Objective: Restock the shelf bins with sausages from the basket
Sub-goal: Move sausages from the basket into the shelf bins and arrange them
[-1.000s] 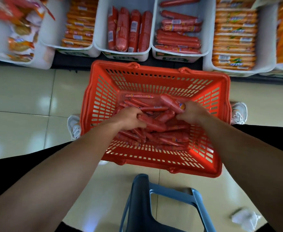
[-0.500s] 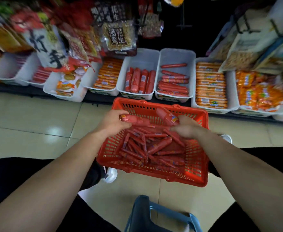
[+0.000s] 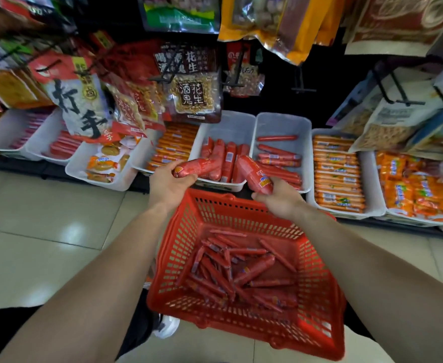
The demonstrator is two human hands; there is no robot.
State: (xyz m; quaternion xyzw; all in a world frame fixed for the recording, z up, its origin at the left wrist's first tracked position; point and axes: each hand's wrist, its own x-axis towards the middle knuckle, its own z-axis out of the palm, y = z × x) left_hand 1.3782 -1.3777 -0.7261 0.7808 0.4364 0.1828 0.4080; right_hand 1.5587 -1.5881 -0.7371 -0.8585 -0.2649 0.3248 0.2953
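both hands are loaded: the left hand [image 3: 169, 183] curls round a fat sausage [image 3: 198, 166], and the right hand [image 3: 278, 197] grips a second fat sausage [image 3: 254, 174], both above the far rim of the red basket [image 3: 178, 252], just in front of the white bin [image 3: 231, 124] of matching ones. best play, i'd say: lay each lengthwise beside the row, not dropped. forearms reach forward, hands apart; thin sausages [image 3: 241, 271] lie piled in the basket.

A basket [image 3: 317, 305] of sausages [image 3: 244, 268] sits on the floor [image 3: 44, 231] before a row of shelf bins [image 3: 280, 124]; snack bags [image 3: 194, 93] hang above them.
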